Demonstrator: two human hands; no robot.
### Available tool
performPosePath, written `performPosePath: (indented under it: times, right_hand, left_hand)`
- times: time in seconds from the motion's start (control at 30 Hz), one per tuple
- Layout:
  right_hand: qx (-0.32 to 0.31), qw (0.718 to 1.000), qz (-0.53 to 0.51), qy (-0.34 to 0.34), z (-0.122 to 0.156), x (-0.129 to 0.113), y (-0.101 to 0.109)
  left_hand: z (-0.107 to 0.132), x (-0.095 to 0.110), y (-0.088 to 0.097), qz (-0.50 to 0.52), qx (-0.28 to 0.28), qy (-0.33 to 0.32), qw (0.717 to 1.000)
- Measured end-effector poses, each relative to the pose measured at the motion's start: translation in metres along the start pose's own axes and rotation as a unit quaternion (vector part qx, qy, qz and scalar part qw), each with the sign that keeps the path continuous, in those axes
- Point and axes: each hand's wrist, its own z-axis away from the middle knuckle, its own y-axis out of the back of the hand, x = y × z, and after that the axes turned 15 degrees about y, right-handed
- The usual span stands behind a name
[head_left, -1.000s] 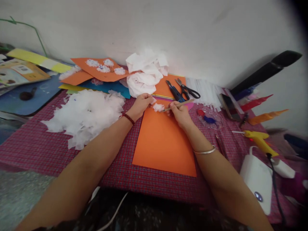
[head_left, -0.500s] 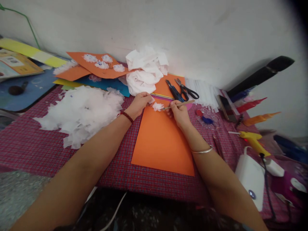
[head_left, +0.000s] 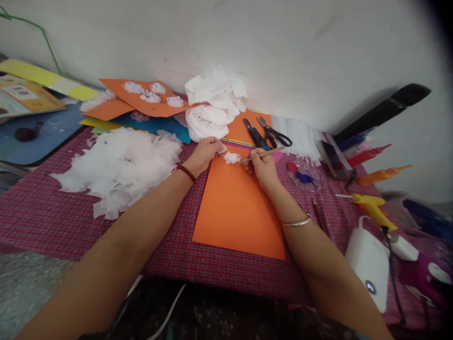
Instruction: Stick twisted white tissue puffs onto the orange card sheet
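An orange sheet of paper (head_left: pixel 240 208) lies in front of me, with a fluffy white tissue tuft (head_left: pixel 232 157) near its far edge. My left hand (head_left: pixel 208 150) pinches a small white tissue piece (head_left: pixel 222 149) just left of the tuft. In my right hand (head_left: pixel 261 163) is a thin wooden stick (head_left: pixel 272 152), held like a pencil, its tip pointing at the tuft's right side. Whether the tip touches the tuft I cannot tell. To the left spreads a big heap of cut white tissue pieces (head_left: pixel 123 165).
Behind the sheet lie black scissors (head_left: pixel 278 133) and a dark blue cutter (head_left: pixel 256 134). Crumpled white tissue (head_left: pixel 208 120) sits against the wall. Orange paper with white tufts (head_left: pixel 123 89) rests at back left. On the right are a yellow glue gun (head_left: pixel 371 205), a phone (head_left: pixel 332 158) and a white box (head_left: pixel 368 259).
Almost nothing differs. The view has shifted very slightly; both hands keep their hold and stay by the white tuft.
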Motion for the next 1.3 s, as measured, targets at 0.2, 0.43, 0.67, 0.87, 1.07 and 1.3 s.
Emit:
performPosePath:
  times: [0.2, 0.43, 0.67, 0.87, 1.07, 1.3]
  right_hand:
    - [-0.009, 1.000, 0.004, 0.026, 0.001, 0.000, -0.002]
    - [-0.011, 0.999, -0.013, 0.037, 0.001, 0.001, -0.001]
    - [0.003, 1.000, -0.009, 0.029, 0.001, -0.003, -0.001]
    - [0.028, 1.000, -0.011, -0.006, -0.001, 0.001, 0.001]
    - [-0.005, 1.000, 0.012, 0.023, 0.000, 0.004, 0.000]
    - [-0.027, 0.999, 0.011, 0.044, 0.000, -0.002, -0.002]
  left_hand:
    - [-0.001, -0.001, 0.001, -0.004, -0.001, -0.005, 1.000]
    - [-0.002, -0.001, 0.001, -0.005, 0.005, -0.009, 1.000]
    - [-0.007, -0.009, 0.003, -0.165, 0.024, -0.045, 0.985]
    - [-0.007, -0.014, -0.002, -0.330, 0.057, -0.122, 0.934]
    - [-0.008, -0.016, -0.002, -0.332, 0.062, -0.120, 0.934]
    - [-0.008, -0.017, -0.002, -0.346, 0.065, -0.117, 0.929]
